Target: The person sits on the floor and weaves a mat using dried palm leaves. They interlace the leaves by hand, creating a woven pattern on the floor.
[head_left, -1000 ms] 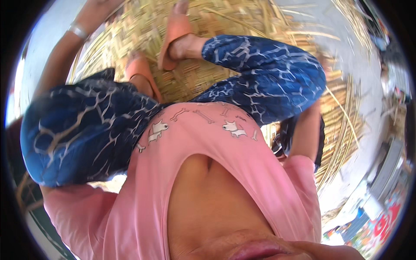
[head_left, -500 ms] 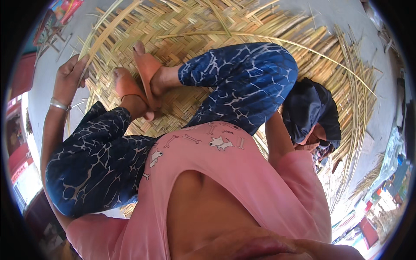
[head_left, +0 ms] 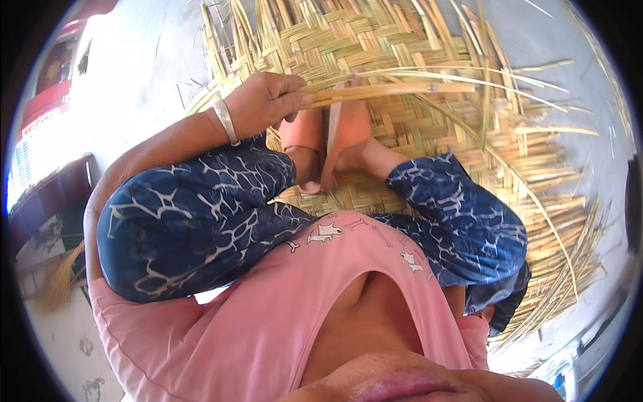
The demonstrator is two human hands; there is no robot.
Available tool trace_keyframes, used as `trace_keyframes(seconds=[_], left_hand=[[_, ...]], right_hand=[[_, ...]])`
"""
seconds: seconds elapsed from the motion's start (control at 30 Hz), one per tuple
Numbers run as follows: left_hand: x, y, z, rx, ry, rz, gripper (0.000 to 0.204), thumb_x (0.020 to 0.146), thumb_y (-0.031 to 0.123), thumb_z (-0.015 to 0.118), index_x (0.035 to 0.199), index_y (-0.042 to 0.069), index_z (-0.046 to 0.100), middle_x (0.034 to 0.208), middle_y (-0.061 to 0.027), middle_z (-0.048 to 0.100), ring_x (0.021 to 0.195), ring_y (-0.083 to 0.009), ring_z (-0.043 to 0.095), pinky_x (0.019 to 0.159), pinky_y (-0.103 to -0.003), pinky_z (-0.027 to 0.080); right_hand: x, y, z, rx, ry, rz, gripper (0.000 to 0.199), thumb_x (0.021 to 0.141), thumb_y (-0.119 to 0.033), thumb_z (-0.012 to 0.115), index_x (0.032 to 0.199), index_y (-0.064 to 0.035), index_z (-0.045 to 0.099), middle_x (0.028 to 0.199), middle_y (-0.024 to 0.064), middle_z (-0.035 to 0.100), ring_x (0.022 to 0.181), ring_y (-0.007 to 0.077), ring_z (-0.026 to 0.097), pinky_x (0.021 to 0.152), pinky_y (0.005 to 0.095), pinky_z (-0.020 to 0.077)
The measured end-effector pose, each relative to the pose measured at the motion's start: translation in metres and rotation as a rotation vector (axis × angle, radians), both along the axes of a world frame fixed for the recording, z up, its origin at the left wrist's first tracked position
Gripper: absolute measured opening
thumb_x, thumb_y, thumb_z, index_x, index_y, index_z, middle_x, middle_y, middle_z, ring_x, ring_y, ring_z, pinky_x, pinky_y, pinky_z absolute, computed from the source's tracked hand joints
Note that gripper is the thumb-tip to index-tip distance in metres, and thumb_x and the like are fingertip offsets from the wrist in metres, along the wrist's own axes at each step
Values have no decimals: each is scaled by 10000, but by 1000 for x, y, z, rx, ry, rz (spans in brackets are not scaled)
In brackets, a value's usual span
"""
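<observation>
My left hand (head_left: 268, 100), with a silver bangle at the wrist, pinches the ends of several pale split-reed strips (head_left: 429, 88). They reach to the right from my fingers, low over the woven reed mat (head_left: 355, 43). My two feet in orange slippers (head_left: 349, 130) are on the mat, just below the strips. Of my right arm only a bit of the upper part (head_left: 455, 299) shows behind my right knee; the right hand is out of sight.
Loose strip ends stick out around the mat's edge. A long thin strip (head_left: 512, 175) curves over its right side. A dark cloth bundle (head_left: 504, 295) lies by my right knee. At the left are a broom (head_left: 61, 281) and dark red furniture (head_left: 50, 194).
My left hand has swung from the far left inward over the mat, and its strips now point right. The view has turned left; the dark bundle is now mostly behind my knee.
</observation>
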State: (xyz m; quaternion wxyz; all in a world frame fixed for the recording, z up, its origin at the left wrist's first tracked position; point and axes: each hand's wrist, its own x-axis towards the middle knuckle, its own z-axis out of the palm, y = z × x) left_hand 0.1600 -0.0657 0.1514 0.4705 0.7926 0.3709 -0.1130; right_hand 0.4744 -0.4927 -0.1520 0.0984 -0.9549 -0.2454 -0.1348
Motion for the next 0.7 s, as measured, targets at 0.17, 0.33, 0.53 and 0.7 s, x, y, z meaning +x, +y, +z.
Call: trace_keyframes(seconds=[0.17,0.33,0.53,0.7], left_hand=[[-22,9,-8,-81,-5,85,293,1038,292,607,993,18,702,713,-46,653,591,-113,605,563,-302,512],[1,60,-34,212,-84,-57,389,1025,415,606,979,46,721,741,-70,700,611,-158,639,600,-342,545],[34,207,-23,477,22,-52,331,1008,333,616,930,31,727,693,-68,695,587,-144,665,565,-331,552],[26,209,24,593,-2,19,347,1006,367,619,962,40,727,683,-54,680,557,-148,649,561,-332,550]], right_hand=[[7,28,6,-47,-4,82,596,956,-403,586,1465,-100,515,1558,98,433,1467,325,356,1168,502,313],[14,22,15,-76,-11,83,596,959,-405,584,1468,-102,514,1562,99,429,1471,326,352,1170,503,311],[22,17,29,-112,12,53,595,964,-407,582,1472,-104,513,1567,99,425,1476,326,347,1172,503,309],[19,32,36,-69,5,79,595,967,-409,581,1475,-106,512,1571,99,421,1480,326,343,1173,504,307]])
